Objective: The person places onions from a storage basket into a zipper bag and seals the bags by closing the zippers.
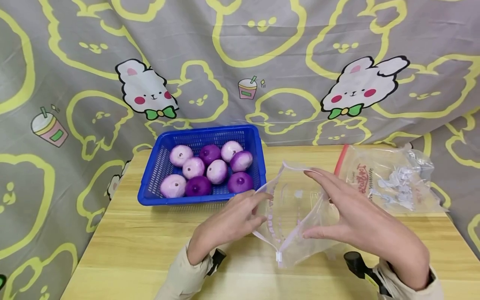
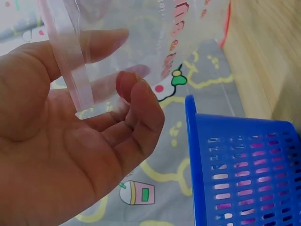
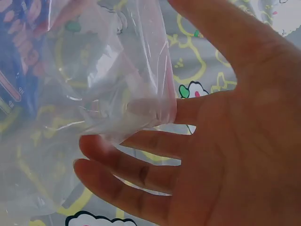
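Between the two hands is a clear zip bag (image 1: pixel 296 233) with a pinkish rim and a white slider, its mouth spread wide. My left hand (image 1: pixel 234 218) is at the left rim. Its thumb and index finger show through the plastic in the left wrist view, while the other fingers bend outside. On the far right side, my right hand (image 1: pixel 360 212) touches the bag with fingers extended and the thumb wide apart. In the right wrist view one finger (image 3: pixel 146 107) lies behind the plastic. Left of the bag, a blue basket (image 1: pixel 150 183) holds several purple onions (image 1: pixel 217 171).
Another clear bag (image 1: pixel 386 175) with a red edge and crumpled contents lies at the back right of the wooden table (image 1: pixel 123 246). A grey patterned curtain (image 1: pixel 210 33) hangs behind and beside the table. Black straps' mounts (image 1: pixel 354 264) sit at the wrists.
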The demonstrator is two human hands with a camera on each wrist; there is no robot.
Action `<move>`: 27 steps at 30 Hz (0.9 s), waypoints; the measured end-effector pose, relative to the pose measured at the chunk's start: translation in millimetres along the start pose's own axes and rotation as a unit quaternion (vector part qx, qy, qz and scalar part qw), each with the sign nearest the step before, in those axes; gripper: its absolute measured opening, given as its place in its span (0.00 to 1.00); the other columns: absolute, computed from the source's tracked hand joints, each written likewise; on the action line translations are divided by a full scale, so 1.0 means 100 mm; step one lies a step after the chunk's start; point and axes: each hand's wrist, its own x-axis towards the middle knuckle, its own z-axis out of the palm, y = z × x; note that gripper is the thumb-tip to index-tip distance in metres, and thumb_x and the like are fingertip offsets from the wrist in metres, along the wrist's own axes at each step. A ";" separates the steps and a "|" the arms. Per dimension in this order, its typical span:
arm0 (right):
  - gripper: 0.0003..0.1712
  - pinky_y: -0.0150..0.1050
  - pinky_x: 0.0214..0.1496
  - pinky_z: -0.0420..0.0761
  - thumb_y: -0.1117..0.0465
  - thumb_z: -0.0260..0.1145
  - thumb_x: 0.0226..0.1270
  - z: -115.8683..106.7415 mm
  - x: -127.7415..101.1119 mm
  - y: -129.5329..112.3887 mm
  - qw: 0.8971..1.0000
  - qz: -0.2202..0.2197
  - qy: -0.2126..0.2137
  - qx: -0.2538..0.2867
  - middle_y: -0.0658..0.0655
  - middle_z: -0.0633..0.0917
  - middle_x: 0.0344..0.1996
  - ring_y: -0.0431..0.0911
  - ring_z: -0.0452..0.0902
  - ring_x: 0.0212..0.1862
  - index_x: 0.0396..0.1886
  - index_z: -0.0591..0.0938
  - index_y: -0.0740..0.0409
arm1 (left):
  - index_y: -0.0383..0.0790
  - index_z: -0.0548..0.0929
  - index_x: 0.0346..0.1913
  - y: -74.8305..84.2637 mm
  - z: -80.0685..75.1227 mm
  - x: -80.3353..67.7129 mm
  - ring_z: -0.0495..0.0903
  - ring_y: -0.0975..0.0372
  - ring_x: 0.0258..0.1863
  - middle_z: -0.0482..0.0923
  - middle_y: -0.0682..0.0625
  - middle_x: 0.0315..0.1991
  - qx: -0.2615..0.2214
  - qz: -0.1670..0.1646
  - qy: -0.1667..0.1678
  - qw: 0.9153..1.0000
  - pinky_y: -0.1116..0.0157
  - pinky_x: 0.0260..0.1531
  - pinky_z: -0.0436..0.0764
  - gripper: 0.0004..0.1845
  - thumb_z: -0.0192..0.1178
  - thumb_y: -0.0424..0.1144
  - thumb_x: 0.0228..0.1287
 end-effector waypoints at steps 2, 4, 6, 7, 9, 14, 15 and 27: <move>0.60 0.63 0.62 0.71 0.27 0.71 0.48 0.00 0.01 0.01 1.000 0.000 0.003 -0.002 0.56 0.66 0.73 0.56 0.68 0.68 0.77 0.60 0.47 | 0.42 0.76 0.64 -0.01 0.00 0.00 0.72 0.65 0.35 0.72 0.57 0.31 0.006 0.005 0.012 1.000 0.68 0.36 0.75 0.24 0.64 0.40 0.67; 0.57 0.61 0.61 0.72 0.31 0.73 0.50 0.00 0.03 0.02 1.000 -0.002 0.009 -0.006 0.56 0.69 0.71 0.55 0.72 0.64 0.75 0.62 0.49 | 0.42 0.77 0.64 -0.01 -0.01 0.00 0.72 0.66 0.35 0.73 0.57 0.32 0.007 0.008 0.020 1.000 0.69 0.36 0.75 0.23 0.64 0.38 0.66; 0.53 0.60 0.60 0.73 0.35 0.74 0.52 -0.01 0.04 0.03 1.000 -0.004 0.016 -0.012 0.56 0.72 0.68 0.54 0.76 0.60 0.73 0.64 0.50 | 0.42 0.77 0.63 -0.01 -0.02 0.00 0.72 0.66 0.35 0.73 0.56 0.32 0.009 0.011 0.028 1.000 0.69 0.35 0.75 0.23 0.64 0.37 0.66; 0.52 0.60 0.59 0.74 0.36 0.74 0.53 -0.01 0.04 0.03 1.000 -0.006 0.020 -0.014 0.56 0.73 0.67 0.54 0.77 0.58 0.72 0.65 0.51 | 0.42 0.78 0.63 -0.01 -0.02 0.00 0.72 0.66 0.35 0.73 0.56 0.33 0.010 0.013 0.032 0.999 0.69 0.35 0.75 0.22 0.64 0.37 0.66; 0.50 0.60 0.59 0.74 0.38 0.75 0.54 -0.02 0.04 0.03 1.000 -0.010 0.025 -0.015 0.57 0.75 0.66 0.54 0.78 0.57 0.72 0.66 0.52 | 0.42 0.79 0.62 -0.02 -0.03 0.00 0.71 0.66 0.34 0.74 0.55 0.34 0.009 0.018 0.044 0.999 0.70 0.34 0.75 0.21 0.63 0.36 0.67; 0.48 0.59 0.59 0.73 0.34 0.71 0.57 -0.04 0.01 0.03 0.999 -0.004 0.031 -0.019 0.55 0.74 0.67 0.53 0.78 0.57 0.72 0.67 0.50 | 0.41 0.80 0.56 -0.04 -0.11 -0.04 0.73 0.65 0.38 0.78 0.51 0.43 -0.012 0.041 0.100 0.994 0.68 0.37 0.77 0.14 0.61 0.35 0.69; 0.48 0.59 0.59 0.73 0.34 0.70 0.57 -0.04 0.01 0.03 0.999 -0.003 0.032 -0.020 0.55 0.73 0.68 0.53 0.77 0.58 0.72 0.67 0.50 | 0.41 0.79 0.54 -0.05 -0.13 -0.04 0.74 0.65 0.39 0.78 0.50 0.44 -0.023 0.042 0.113 0.992 0.68 0.38 0.78 0.13 0.61 0.34 0.69; 0.47 0.62 0.60 0.71 0.34 0.69 0.59 -0.06 -0.01 0.04 0.999 0.000 0.029 -0.021 0.56 0.71 0.70 0.56 0.73 0.64 0.73 0.65 0.47 | 0.41 0.78 0.49 -0.26 -0.36 -0.13 0.81 0.61 0.42 0.80 0.53 0.42 -0.035 -0.001 0.199 0.979 0.65 0.41 0.82 0.08 0.61 0.35 0.70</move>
